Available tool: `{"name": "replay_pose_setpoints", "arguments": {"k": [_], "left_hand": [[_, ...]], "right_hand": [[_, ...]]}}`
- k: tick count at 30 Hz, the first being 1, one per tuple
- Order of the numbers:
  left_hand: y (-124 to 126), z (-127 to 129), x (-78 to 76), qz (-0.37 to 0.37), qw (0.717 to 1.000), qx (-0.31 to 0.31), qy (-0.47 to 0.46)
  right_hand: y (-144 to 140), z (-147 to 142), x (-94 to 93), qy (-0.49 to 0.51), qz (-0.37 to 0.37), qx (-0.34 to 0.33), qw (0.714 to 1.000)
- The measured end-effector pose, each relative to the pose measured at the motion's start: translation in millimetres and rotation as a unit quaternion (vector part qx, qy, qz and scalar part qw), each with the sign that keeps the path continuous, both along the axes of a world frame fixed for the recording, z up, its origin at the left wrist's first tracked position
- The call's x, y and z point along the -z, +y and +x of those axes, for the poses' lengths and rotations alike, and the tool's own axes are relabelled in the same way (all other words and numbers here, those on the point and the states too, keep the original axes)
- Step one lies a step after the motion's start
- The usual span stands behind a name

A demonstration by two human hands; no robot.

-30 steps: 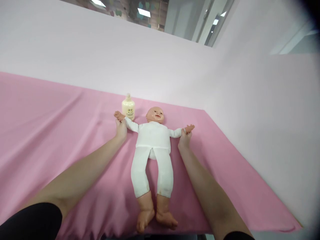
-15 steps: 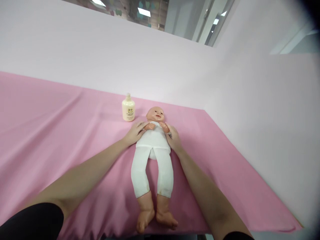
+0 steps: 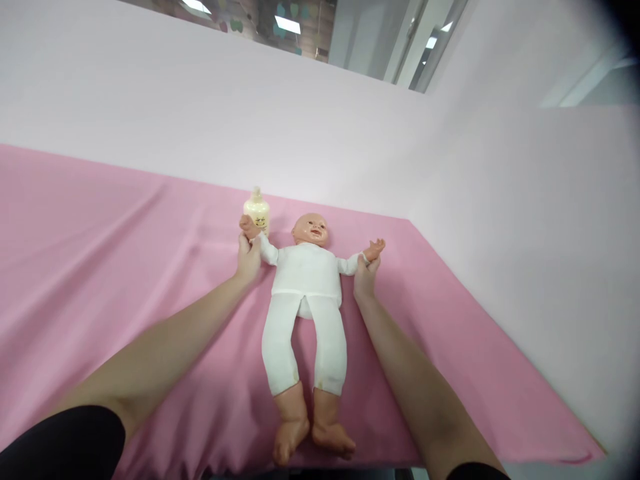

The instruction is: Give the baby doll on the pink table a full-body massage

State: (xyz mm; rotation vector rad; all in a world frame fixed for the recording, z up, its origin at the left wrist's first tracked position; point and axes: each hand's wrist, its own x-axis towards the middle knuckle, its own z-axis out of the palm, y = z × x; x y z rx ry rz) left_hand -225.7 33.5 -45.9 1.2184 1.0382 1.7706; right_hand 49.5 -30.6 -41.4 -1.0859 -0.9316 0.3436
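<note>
A pink cloth (image 3: pixel 100 267) covers the table from the left edge across to the right, wrinkled in long folds, with a pale wall rising behind its far edge.

On the cloth, a little right of the middle, a baby doll (image 3: pixel 306 293) in a white suit lies on its back. Its long axis runs near to far: the bare feet point toward the near edge, the head toward the far wall, face up. Both doll arms are spread out sideways and angled slightly to the far side, the one on the left raised more steeply.

The left hand (image 3: pixel 248 257) reaches in from the near left and is closed around the doll's wrist on the left side, fingers wrapped about the sleeve end, the doll's small hand showing just beyond them. The right hand (image 3: pixel 365 279) comes in from the near right and grips the doll's other wrist the same way, fingers curled shut around it.

A small cream bottle (image 3: pixel 257 211) stands upright just beyond the left hand, to the left of the doll's head and partly hidden by the doll's raised hand.
</note>
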Motion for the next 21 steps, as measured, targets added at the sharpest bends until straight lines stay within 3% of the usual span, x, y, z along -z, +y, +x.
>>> {"name": "replay_pose_setpoints", "arguments": {"k": [4,8,12,16,18,21], "left_hand": [[8,-8,1.5,-0.12,0.987,-0.045,-0.101],[11,-9,4.1,-0.124,0.985,-0.059,-0.1],[10,-6,6.8,-0.061,0.997,-0.048,-0.031],[-1,0,1.7,0.042,0.994,0.011,0.101],[-9,3,-3.0,0.097,0.976,0.036,0.192],[-18,7,-8.9,0.166,0.92,0.069,0.347]], "right_hand": [[10,13,11.6,0.123,-0.062,0.046,0.989],[9,15,13.5,0.117,-0.066,0.047,0.99],[3,6,6.4,0.028,-0.027,0.011,0.999],[-6,-7,-3.5,-0.089,0.017,-0.071,0.993],[-10,-12,-6.5,-0.141,0.012,-0.121,0.983],[-13,-16,-6.0,-0.244,-0.027,-0.164,0.955]]}}
